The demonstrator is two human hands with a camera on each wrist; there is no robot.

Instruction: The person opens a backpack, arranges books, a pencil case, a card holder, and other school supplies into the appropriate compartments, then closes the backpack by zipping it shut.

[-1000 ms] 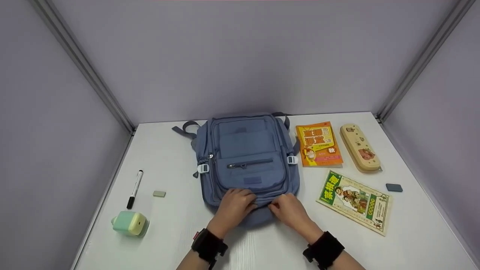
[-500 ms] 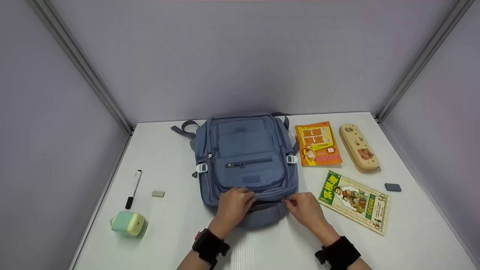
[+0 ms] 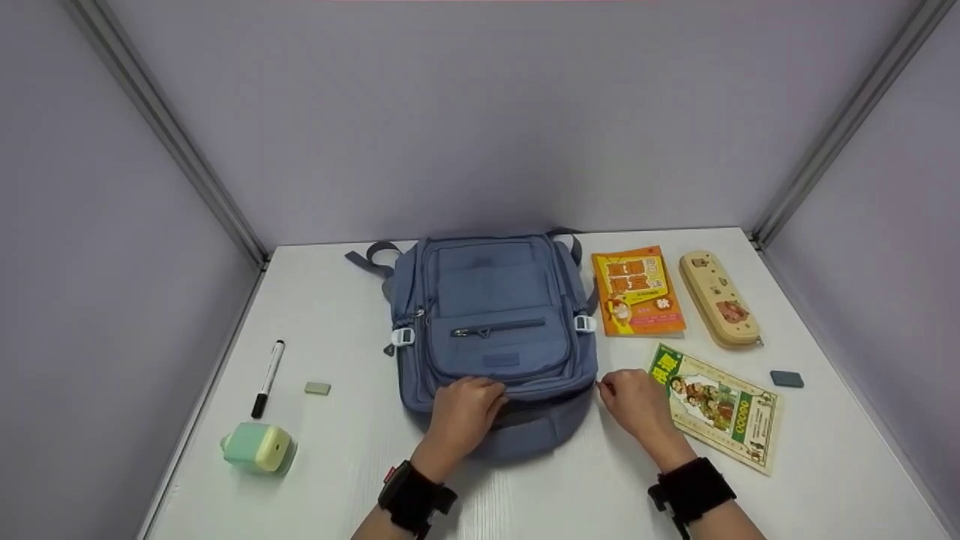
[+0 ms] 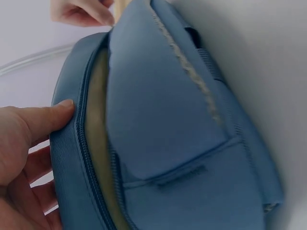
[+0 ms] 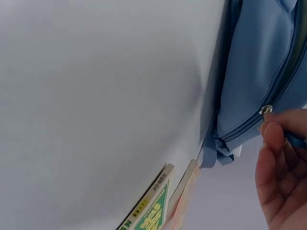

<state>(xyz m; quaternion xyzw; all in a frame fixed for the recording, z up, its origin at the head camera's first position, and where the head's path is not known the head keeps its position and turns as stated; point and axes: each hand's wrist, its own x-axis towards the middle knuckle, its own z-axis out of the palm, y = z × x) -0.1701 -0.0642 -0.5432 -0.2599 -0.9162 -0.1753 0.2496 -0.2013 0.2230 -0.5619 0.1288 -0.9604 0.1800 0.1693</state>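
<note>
3 pale panels [image 3: 480,112] are enclosing a white table [image 3: 555,502], a blue backpack [image 3: 495,289] lying near its middle. The left hand [image 3: 463,412] is gripping the backpack's rim [image 4: 64,153] between thumb and fingers (presumably steadying the seam); the right hand [image 3: 637,401] is pinching the zipper pull [image 5: 266,109], partly covering it; the narrow opening [image 4: 98,120] is hiding most of the interior

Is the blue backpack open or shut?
The blue backpack is partly open: its zipper gapes beside the left hand, and the right hand pinches the zipper pull, beyond which it's closed.
</note>
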